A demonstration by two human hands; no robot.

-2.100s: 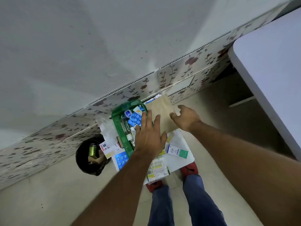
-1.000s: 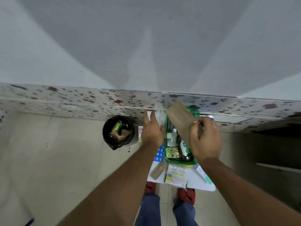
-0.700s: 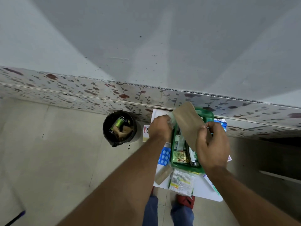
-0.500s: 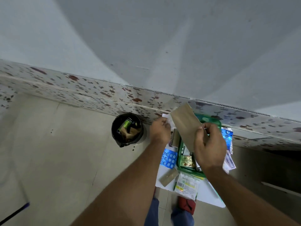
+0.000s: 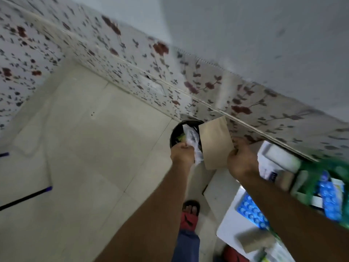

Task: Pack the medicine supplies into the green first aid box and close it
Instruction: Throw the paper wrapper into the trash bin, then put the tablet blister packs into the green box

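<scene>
My left hand (image 5: 182, 154) grips a crumpled clear plastic wrapper (image 5: 192, 142) over the black round bin (image 5: 176, 132). My right hand (image 5: 240, 159) pinches the lower corner of a flat brown paper envelope (image 5: 214, 144), held upright beside the bin. The green first aid box (image 5: 330, 171) is blurred at the right edge, open, with a blue blister pack (image 5: 329, 195) in it. It stands on a small white table (image 5: 232, 227) with another blue blister pack (image 5: 251, 210) and a brown packet (image 5: 256, 241).
The bin stands on the tiled floor against a floral wall panel (image 5: 207, 86). A white box (image 5: 277, 157) lies behind the green box. My foot in a red sandal (image 5: 189, 214) is beside the table. A dark stick with a blue tip (image 5: 26, 197) lies at the left.
The view has swung left and both hands have moved from over the green box to the bin. The left hand carries the plastic wrapper, the right still holds the envelope.
</scene>
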